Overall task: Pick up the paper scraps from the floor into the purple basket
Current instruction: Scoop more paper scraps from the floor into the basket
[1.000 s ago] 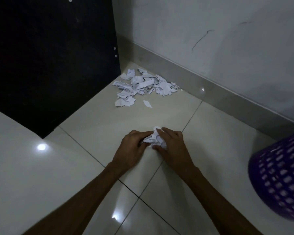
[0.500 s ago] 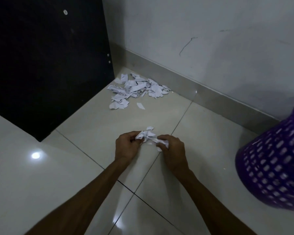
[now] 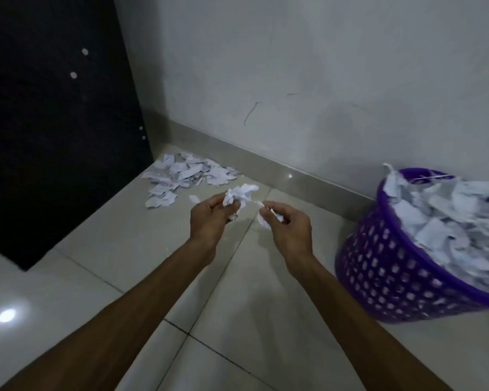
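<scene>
Above the pale floor tiles (image 3: 119,238) we see both hands raised and apart: the left hand (image 3: 209,218) curls its fingers round a crumpled wad of paper scraps (image 3: 239,194), and the right hand (image 3: 290,228) pinches a smaller clump of scraps (image 3: 264,220), though blur hides just how many. Back in the corner, a heap of torn scraps (image 3: 185,177) lies on the floor between the black panel (image 3: 54,122) and the skirting. Off right, well apart from the hands, stands the purple basket (image 3: 390,269), piled above its rim with paper.
</scene>
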